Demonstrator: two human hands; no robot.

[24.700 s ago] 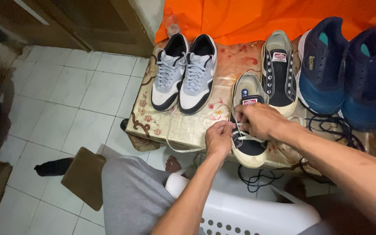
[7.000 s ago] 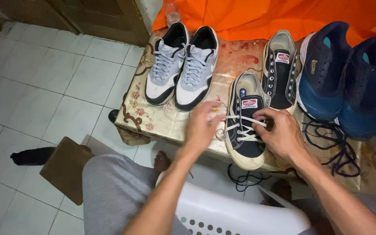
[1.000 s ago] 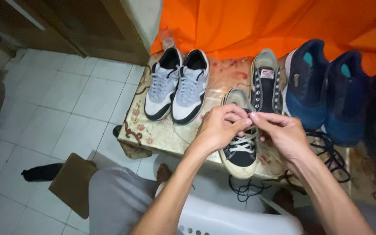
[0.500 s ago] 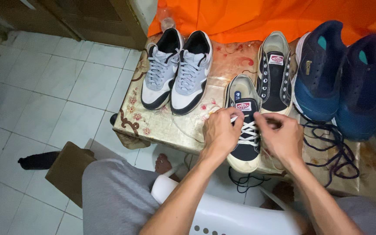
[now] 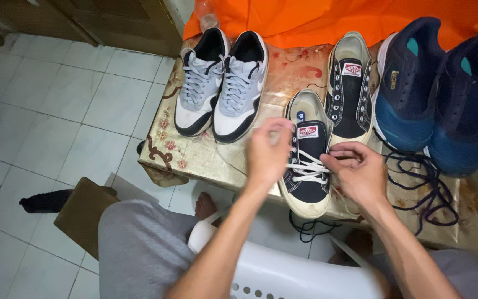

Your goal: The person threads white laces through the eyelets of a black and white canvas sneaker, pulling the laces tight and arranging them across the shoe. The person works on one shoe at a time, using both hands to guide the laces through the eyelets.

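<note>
Floor tiles [image 5: 56,105], pale and square, fill the left side of the room, and a dark wooden door or cabinet front [image 5: 112,22] runs along the top left corner. Against it stands a low table [image 5: 195,158] covered in a shiny cream cloth with red and brown flower patterns, and behind the table hangs bright orange cloth [image 5: 333,19]. On the table's near edge sits a black canvas shoe [image 5: 305,191] with a cream sole, its toe pointing toward the person. The left hand [image 5: 268,152] is blurred just left of the shoe, fingers curled with a white lace [image 5: 300,166] running toward it; whether it pinches the lace cannot be told. The right hand [image 5: 355,171] is on the shoe's right side, thumb and fingers pressed together on the other end of the lace. The matching black shoe [image 5: 351,94], unlaced, stands just behind. A grey and white pair of sneakers [image 5: 222,83] rests at the table's far left, a blue pair of sneakers [image 5: 435,94] at the right, with dark loose laces [image 5: 427,188] beside them. Below, a white plastic chair [image 5: 283,271] and a grey trouser leg [image 5: 139,249] show, and a brown cardboard piece [image 5: 81,216] lies on the tiles
</note>
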